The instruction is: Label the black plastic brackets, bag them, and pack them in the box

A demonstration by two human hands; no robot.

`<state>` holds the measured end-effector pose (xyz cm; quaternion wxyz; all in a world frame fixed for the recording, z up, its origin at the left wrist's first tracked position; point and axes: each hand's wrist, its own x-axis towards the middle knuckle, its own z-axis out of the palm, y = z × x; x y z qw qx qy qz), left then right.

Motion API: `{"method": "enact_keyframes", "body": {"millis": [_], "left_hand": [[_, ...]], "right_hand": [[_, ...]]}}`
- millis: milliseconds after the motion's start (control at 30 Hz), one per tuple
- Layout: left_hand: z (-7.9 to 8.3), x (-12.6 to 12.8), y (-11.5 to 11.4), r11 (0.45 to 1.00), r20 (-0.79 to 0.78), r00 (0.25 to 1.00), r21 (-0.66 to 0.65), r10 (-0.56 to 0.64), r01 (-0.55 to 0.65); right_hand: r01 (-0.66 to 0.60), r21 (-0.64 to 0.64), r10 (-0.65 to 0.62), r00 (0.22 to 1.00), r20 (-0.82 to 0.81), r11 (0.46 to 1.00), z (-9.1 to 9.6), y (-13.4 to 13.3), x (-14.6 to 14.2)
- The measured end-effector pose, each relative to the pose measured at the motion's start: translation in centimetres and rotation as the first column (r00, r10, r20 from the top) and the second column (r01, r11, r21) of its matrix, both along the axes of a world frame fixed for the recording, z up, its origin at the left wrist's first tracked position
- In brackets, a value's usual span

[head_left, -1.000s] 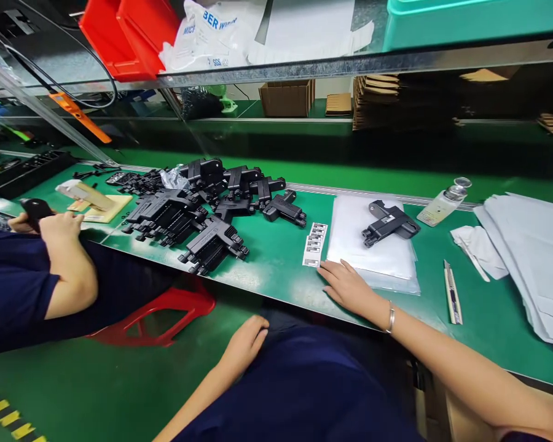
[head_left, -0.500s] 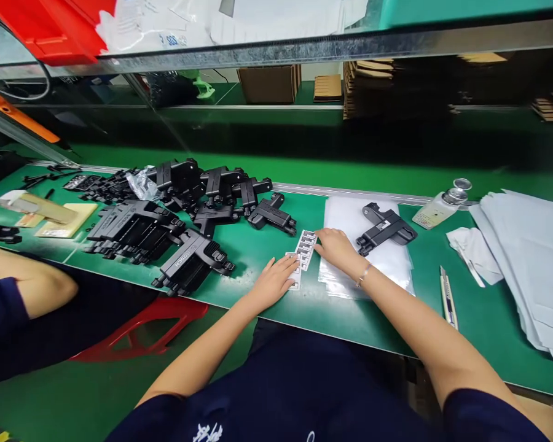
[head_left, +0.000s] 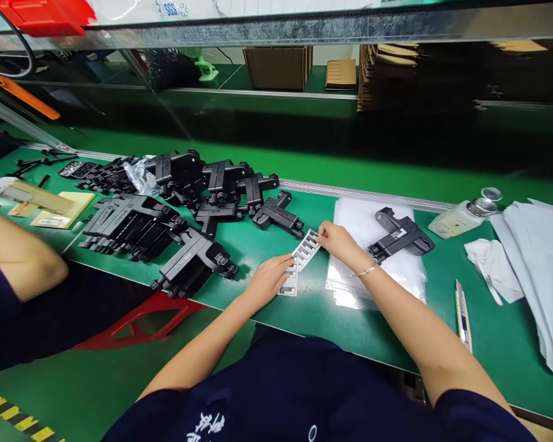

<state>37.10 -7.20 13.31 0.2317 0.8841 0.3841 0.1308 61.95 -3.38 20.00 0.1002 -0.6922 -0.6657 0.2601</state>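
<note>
A strip of labels [head_left: 306,250], white with dark printed blocks, lies bent on the green bench in front of me. My left hand [head_left: 268,281] rests flat over its lower part, fingers stretched out, hiding some of the labels. At the upper right corner of the strip, my right hand [head_left: 337,242] pinches the edge between thumb and fingers. Just right of that hand, a black plastic bracket [head_left: 404,236] with a small pale label on it lies on a stack of clear plastic bags [head_left: 350,215].
Several more black brackets [head_left: 276,215] are heaped to the left. A bottle with a metal top [head_left: 456,220], crumpled white tissue [head_left: 493,267], a utility knife [head_left: 462,316] and white sheets [head_left: 544,276] lie on the right. A co-worker's arm [head_left: 18,252] is at far left.
My right fingers have closed in a pinch at the strip's corner, and its upper part now angles further right. My left hand stays on the lower part. The camera view has shifted slightly.
</note>
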Motion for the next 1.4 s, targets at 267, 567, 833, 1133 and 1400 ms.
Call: {"method": "enact_keyframes", "body": {"millis": [267, 567, 833, 1133, 1400], "left_hand": [[2.9, 2.5, 1.8, 0.987, -0.217, 0.969, -0.087, 0.115, -0.136], [3.8, 4.2, 2.2, 0.988, -0.29, 0.954, -0.109, 0.078, -0.114], [4.2, 4.6, 2.0, 0.975, -0.332, 0.936, -0.137, 0.119, -0.172], [4.6, 4.2, 2.0, 0.956, -0.224, 0.97, -0.252, 0.095, -0.152], [6.5, 8.4, -0.9, 0.809, 0.397, 0.909, -0.571, 0.124, 0.139]], "right_hand": [[0.388, -0.332, -0.476, 0.375, -0.795, 0.86, 0.4, -9.0, 2.7], [0.482, -0.443, -0.538, 0.071, -0.84, 0.756, 0.8, -15.0, 1.7], [0.53, -0.378, -0.486, 0.076, -0.87, 0.759, 0.3, -16.7, 2.2], [0.534, -0.361, -0.468, 0.075, -0.88, 0.765, 0.7, -17.6, 2.2], [0.599, -0.301, -0.414, 0.057, -0.908, 0.742, 0.8, -21.1, 5.3]]}}
